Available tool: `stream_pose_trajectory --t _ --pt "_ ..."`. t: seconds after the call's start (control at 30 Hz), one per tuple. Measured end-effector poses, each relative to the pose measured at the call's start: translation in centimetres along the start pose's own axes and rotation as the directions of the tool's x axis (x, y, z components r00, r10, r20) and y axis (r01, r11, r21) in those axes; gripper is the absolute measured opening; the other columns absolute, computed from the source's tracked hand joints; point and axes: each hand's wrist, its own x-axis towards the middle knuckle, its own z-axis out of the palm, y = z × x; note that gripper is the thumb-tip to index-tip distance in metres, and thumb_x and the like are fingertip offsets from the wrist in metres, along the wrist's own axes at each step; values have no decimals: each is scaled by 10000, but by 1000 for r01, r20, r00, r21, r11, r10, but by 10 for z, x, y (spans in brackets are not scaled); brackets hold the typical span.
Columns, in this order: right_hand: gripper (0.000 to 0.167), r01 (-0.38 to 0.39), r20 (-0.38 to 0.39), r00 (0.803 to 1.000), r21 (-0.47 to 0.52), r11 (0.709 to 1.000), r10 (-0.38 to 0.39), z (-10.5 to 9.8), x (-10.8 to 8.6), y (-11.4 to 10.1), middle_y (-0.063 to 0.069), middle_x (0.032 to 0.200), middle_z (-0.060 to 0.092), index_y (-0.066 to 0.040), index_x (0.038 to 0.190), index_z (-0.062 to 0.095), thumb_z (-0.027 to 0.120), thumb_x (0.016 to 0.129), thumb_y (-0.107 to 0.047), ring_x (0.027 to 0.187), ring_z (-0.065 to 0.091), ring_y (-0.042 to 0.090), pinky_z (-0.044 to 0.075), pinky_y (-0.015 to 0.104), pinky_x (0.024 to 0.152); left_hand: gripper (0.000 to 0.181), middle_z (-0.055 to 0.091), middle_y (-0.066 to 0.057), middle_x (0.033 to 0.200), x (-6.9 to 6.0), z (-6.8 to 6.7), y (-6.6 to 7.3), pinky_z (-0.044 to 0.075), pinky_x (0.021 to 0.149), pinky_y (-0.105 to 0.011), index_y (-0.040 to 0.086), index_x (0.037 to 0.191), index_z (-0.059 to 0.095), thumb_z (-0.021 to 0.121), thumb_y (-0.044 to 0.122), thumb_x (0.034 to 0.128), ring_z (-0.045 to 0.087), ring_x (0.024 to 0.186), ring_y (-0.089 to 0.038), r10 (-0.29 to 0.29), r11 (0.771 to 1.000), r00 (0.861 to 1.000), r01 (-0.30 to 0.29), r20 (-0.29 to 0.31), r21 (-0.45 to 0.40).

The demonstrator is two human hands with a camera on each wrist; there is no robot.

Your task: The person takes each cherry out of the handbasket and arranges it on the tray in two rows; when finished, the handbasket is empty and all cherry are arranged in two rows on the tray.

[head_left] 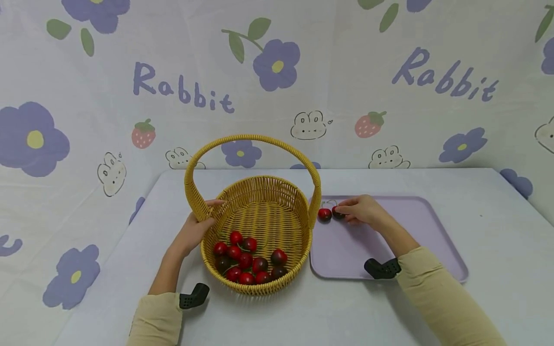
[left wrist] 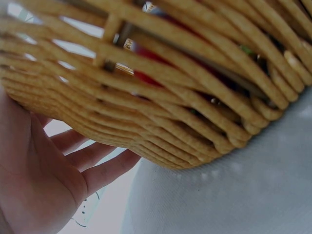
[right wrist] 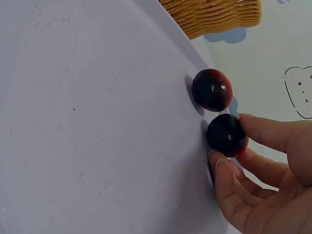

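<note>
A yellow wicker basket (head_left: 255,288) with a tall arched handle holds several red and dark cherries (head_left: 245,261) at its near side. My left hand (head_left: 195,230) grips the basket's left side at the foot of the handle; in the left wrist view, its fingers (left wrist: 109,170) lie against the outer weave. Over the far left corner of a pale purple tray (head_left: 389,240), my right hand (head_left: 363,210) pinches a dark cherry (right wrist: 227,135) between thumb and fingers. Right beside it is another cherry (right wrist: 212,90) on the tray. Thin stems show above the pair in the head view.
The tray stands close against the basket's right side on a white-covered table (head_left: 277,319). Behind the table hangs a printed cloth (head_left: 329,57) with flowers and rabbits. The basket handle arches high between the two hands.
</note>
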Motion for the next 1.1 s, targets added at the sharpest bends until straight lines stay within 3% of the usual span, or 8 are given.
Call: stream_pose_trajectory --t 0.4,1.1 --pt "374 25 22 999 -19 999 -25 0 -4 -2 118 990 655 79 1174 604 643 909 -182 766 597 149 518 283 688 428 396 -202 1411 -1 0 3 309 1001 -598 -1 1330 469 429 -40 906 351 1309 -397 24 1000 1000 -24 -5 8" --pt "388 16 27 1000 -19 1000 -16 -2 -5 2 68 901 631 81 1181 594 644 911 -192 702 554 104 505 255 643 427 390 -194 1417 -1 1 2 303 1002 -605 19 1332 475 439 -27 909 352 1306 -401 7 1000 1000 -7 -6 18"
